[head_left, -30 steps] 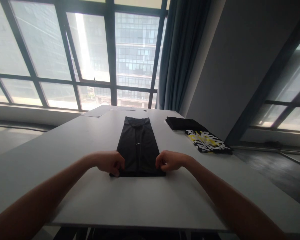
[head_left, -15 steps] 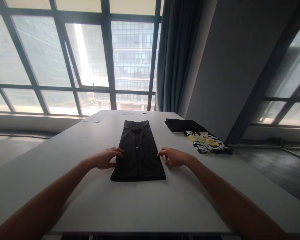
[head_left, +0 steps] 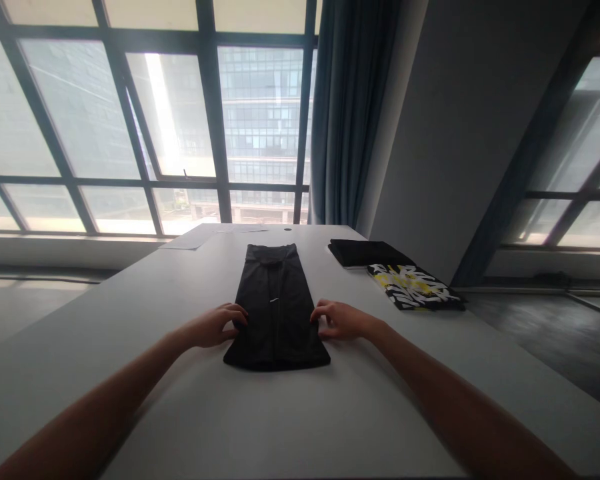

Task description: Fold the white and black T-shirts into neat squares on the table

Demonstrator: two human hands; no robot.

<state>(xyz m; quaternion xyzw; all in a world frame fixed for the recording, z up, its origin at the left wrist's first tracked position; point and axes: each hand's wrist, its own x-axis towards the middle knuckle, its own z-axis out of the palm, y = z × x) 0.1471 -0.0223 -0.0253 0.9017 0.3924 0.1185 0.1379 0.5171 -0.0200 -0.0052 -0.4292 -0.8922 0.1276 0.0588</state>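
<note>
A folded black shirt (head_left: 274, 333) with a small white mark lies lengthwise in front of me, its neckline-like end farthest away. My left hand (head_left: 219, 325) pinches its left edge between thumb and fingers. On the opposite edge, my right hand (head_left: 341, 320) grips the cloth in the same way. Between the two hands the shirt is drawn in slightly, and its near end flares out wider below them. The fingertips are partly hidden by the fabric.
The white table (head_left: 180, 413) carries a folded black garment (head_left: 367, 253) at the right, with a folded black, white and yellow patterned garment (head_left: 413, 288) nearer me. Paper sheets (head_left: 183, 244) lie at the far left. A blue curtain (head_left: 347, 120) hangs behind the table.
Both hands have closed on the shirt's side edges and moved slightly inward. The sides are now pulled in at the hands, and the near hem bows a little.
</note>
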